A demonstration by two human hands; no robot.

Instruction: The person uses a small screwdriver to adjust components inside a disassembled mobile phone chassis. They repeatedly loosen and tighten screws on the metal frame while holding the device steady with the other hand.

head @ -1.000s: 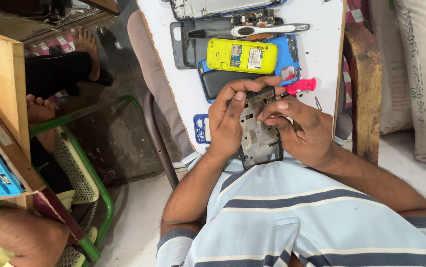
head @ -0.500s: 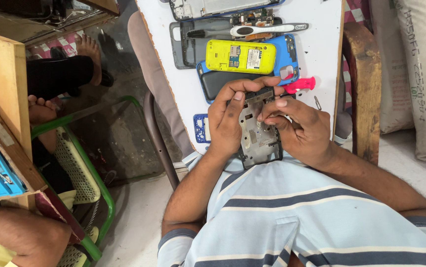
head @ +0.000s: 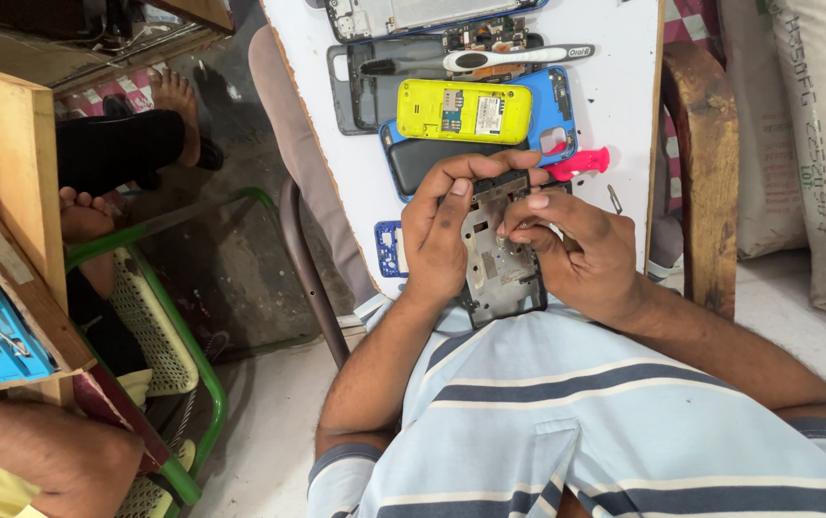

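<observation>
Left hand (head: 443, 240) clamps the opened phone chassis (head: 499, 264) above the near edge of the counter (head: 624, 105); right hand (head: 576, 249) pinches at its middle. Disassembly looks advanced: yellow phone body (head: 464, 111) and blue back cover (head: 558, 115) lie at 12 o'clock. Whatever the fingertips pinch is too small to identify.

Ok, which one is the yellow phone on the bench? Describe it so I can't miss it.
On the white worktable, look just beyond the left hand and right hand. The yellow phone body lies flat atop a blue case, the only yellow piece there.
</observation>
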